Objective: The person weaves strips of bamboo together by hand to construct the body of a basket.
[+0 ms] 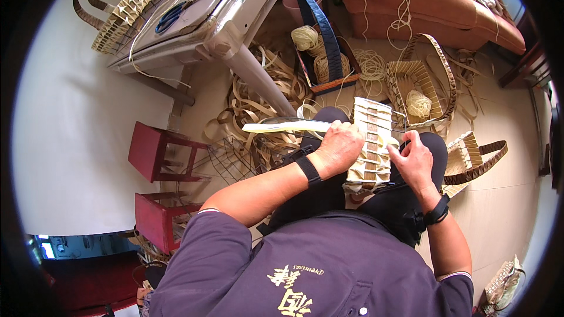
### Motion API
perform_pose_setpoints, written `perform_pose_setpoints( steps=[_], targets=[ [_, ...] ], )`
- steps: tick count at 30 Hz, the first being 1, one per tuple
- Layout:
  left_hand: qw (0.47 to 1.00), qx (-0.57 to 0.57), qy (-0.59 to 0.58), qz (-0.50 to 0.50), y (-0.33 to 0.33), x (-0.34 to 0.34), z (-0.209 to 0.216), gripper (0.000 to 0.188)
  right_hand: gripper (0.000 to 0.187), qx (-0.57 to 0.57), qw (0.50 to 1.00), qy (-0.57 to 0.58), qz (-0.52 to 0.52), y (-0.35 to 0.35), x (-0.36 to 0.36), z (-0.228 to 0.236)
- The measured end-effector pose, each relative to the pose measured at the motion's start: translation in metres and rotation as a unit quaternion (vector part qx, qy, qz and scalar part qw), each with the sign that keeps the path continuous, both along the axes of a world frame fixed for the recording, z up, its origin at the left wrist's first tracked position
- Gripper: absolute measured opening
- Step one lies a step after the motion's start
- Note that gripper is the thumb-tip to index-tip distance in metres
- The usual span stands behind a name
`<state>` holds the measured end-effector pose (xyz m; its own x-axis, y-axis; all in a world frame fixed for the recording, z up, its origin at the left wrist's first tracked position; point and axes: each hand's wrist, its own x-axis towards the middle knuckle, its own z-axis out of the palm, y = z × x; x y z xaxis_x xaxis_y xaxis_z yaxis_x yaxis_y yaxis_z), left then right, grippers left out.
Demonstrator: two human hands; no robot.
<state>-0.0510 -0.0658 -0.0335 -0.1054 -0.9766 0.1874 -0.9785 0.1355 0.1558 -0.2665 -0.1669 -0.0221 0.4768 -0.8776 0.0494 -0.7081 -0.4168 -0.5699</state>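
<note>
A cream woven basket (370, 141) with a brown band along its middle rests across my lap between my knees. My left hand (341, 148) is closed at its left edge, gripping a pale flat strip (282, 126) that sticks out to the left. A thin dark line runs beside the strip; I cannot tell what it is. My right hand (415, 161) is at the basket's right edge, thumb and fingers pinched on a short cream strip end (391, 141). Dark wire shows along that edge.
Ahead on the floor are a box with a blue handle (329, 41) holding twine balls, a handled basket (411, 73) and heaped brown strips (273, 88). Another basket (464, 161) lies right. Left are red stools (147, 151) and a table (217, 17) with blue-handled scissors (170, 17).
</note>
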Motion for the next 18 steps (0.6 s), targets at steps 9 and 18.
perform_pose_setpoints(
  steps=[9, 18],
  targets=[
    [0.999, -0.031, -0.002, 0.014, 0.038, 0.039, 0.027, 0.018, 0.04, -0.191, 0.981, -0.015, 0.026, -0.021, -0.01, -0.003],
    [0.991, 0.038, 0.127, 0.017, 0.06, 0.071, 0.043, 0.006, 0.045, 0.043, 0.996, 0.08, -0.024, -0.015, -0.017, -0.007]
  ],
)
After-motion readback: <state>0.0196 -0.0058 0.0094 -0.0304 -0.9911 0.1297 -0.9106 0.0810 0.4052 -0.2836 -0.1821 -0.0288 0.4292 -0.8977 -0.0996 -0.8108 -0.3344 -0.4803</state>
